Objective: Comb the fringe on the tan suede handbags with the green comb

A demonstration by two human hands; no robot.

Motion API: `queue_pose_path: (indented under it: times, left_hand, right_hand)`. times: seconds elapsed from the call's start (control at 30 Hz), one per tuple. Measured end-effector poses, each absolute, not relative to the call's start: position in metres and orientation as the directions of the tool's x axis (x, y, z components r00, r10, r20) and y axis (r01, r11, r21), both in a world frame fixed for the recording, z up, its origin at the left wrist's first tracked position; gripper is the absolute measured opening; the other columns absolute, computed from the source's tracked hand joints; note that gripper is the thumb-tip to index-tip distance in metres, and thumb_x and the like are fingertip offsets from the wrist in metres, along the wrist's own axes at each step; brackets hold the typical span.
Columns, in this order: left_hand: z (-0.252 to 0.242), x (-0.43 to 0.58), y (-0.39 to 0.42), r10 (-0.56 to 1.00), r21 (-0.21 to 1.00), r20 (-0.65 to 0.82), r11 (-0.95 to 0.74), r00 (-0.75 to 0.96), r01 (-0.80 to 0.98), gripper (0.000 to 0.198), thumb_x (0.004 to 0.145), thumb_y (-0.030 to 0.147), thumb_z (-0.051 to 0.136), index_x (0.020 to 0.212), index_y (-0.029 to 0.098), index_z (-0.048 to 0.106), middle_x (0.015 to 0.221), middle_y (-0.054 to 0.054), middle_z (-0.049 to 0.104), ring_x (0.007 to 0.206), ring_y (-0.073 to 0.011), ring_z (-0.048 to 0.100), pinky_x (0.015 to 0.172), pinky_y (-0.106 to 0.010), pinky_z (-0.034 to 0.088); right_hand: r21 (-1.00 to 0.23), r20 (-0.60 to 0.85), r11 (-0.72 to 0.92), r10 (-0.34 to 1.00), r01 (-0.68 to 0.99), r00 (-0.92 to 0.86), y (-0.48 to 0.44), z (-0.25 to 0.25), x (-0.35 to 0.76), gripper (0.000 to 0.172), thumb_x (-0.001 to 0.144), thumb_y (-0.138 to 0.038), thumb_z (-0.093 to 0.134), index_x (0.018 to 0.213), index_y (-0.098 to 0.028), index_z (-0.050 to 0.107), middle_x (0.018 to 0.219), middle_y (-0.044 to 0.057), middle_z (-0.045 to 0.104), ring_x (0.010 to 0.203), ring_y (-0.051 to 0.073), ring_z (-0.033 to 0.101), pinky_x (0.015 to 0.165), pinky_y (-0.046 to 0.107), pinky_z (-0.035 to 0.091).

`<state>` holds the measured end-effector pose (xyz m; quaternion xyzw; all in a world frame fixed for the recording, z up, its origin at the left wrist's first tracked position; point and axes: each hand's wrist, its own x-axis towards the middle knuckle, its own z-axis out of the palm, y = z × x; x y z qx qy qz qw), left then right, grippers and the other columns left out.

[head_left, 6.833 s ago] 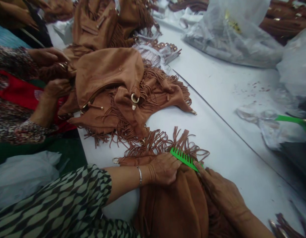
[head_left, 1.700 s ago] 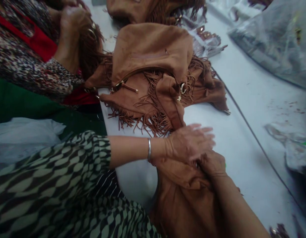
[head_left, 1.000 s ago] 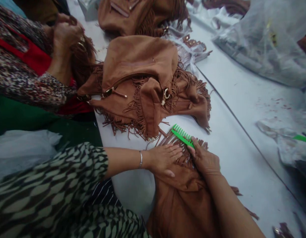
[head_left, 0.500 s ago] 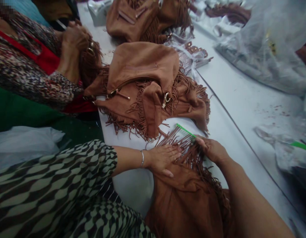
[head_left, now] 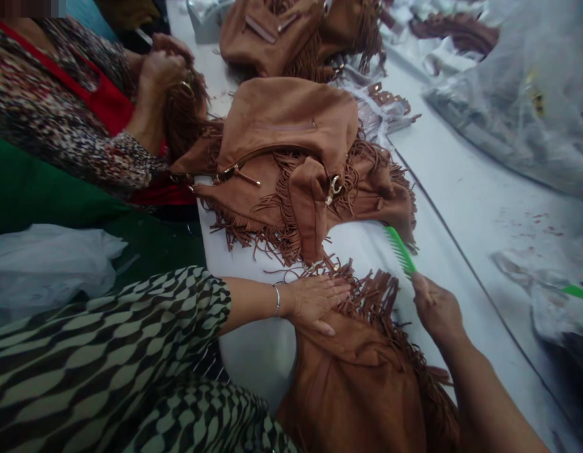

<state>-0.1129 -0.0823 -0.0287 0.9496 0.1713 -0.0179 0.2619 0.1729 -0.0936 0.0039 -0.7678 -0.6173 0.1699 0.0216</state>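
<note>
The left hand (head_left: 317,303) rests flat on the fringed brown bag (head_left: 362,377) upon the table (head_left: 352,242); the right hand (head_left: 437,308) grips the green comb (head_left: 400,251). Upper fringe (head_left: 379,290) seems partly straightened, side fringe (head_left: 417,353) looks tangled.

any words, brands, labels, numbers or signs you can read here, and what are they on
No text can be read.
Yellow-and-black mark on the plastic bag at the upper right: too blurred to read, and I cannot tell whether it is lettering.
Green comb: no lettering can be made out.
Brown bag under the left hand: none visible.
</note>
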Motion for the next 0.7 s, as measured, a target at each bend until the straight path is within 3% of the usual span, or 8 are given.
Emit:
queue_pose_path:
  times: [0.07, 0.17, 0.33, 0.47, 0.57, 0.7]
  left_hand:
    - [-0.029, -0.114, -0.083, 0.324, 0.492, -0.095, -0.807, 0.941, 0.327, 0.087, 0.083, 0.066, 0.038, 0.141, 0.002, 0.026, 0.148, -0.019, 0.024, 0.139, -0.0293, 0.019, 0.113, -0.042, 0.016]
    - [-0.029, -0.114, -0.083, 0.315, 0.486, -0.061, -0.819, 0.947, 0.304, 0.086, 0.082, 0.065, 0.041, 0.139, 0.002, 0.029, 0.145, -0.02, 0.031, 0.136, -0.0299, 0.025, 0.113, -0.041, 0.016]
    - [-0.026, -0.112, -0.082, 0.302, 0.461, -0.075, -0.835, 0.95, 0.302, 0.084, 0.082, 0.062, 0.042, 0.138, 0.001, 0.032, 0.144, -0.021, 0.032, 0.135, -0.0305, 0.028, 0.113, -0.042, 0.018]
    - [-0.027, -0.112, -0.082, 0.283, 0.448, -0.092, -0.844, 0.955, 0.294, 0.084, 0.084, 0.062, 0.04, 0.138, -0.002, 0.031, 0.146, -0.022, 0.028, 0.137, -0.0296, 0.023, 0.114, -0.041, 0.017]
    - [-0.03, -0.111, -0.082, 0.293, 0.449, -0.13, -0.834, 0.947, 0.319, 0.084, 0.083, 0.062, 0.04, 0.137, -0.002, 0.032, 0.145, -0.022, 0.029, 0.137, -0.0302, 0.023, 0.114, -0.04, 0.016]
    - [-0.033, -0.109, -0.082, 0.3, 0.457, -0.185, -0.817, 0.936, 0.352, 0.081, 0.084, 0.062, 0.039, 0.137, 0.002, 0.035, 0.144, -0.022, 0.032, 0.136, -0.0305, 0.027, 0.113, -0.042, 0.017]
  right_hand:
    - [-0.236, -0.308, -0.191, 0.945, 0.953, 0.114, -0.127, 0.014, 0.153, 0.057, 0.093, -0.053, 0.02, 0.131, -0.025, 0.053, 0.118, 0.006, 0.064, 0.094, 0.026, 0.065, 0.072, 0.035, 0.052]
    - [-0.224, -0.407, -0.029, 0.911, 0.974, -0.067, -0.163, 0.019, 0.129, 0.049, 0.095, -0.048, 0.023, 0.138, -0.034, 0.041, 0.125, -0.001, 0.059, 0.099, 0.023, 0.064, 0.077, 0.036, 0.053]
    - [-0.048, -0.474, -0.047, 0.88, 0.998, 0.018, -0.158, 0.006, 0.116, 0.049, 0.096, -0.046, 0.02, 0.141, -0.033, 0.035, 0.109, 0.005, 0.068, 0.079, 0.025, 0.069, 0.066, 0.039, 0.055]
    - [-0.025, -0.423, -0.072, 0.904, 0.997, 0.055, -0.128, -0.008, 0.122, 0.052, 0.096, -0.048, 0.018, 0.142, -0.032, 0.034, 0.103, 0.008, 0.07, 0.073, 0.024, 0.069, 0.06, 0.037, 0.053]
    - [0.058, -0.358, -0.123, 0.924, 0.991, 0.136, -0.108, -0.016, 0.13, 0.059, 0.094, -0.052, 0.015, 0.143, -0.025, 0.034, 0.094, 0.014, 0.07, 0.062, 0.026, 0.066, 0.052, 0.039, 0.049]
    - [0.052, -0.363, -0.231, 0.902, 0.972, 0.234, -0.09, -0.016, 0.149, 0.065, 0.092, -0.057, 0.013, 0.142, -0.024, 0.038, 0.088, 0.016, 0.07, 0.063, 0.027, 0.064, 0.056, 0.039, 0.046]
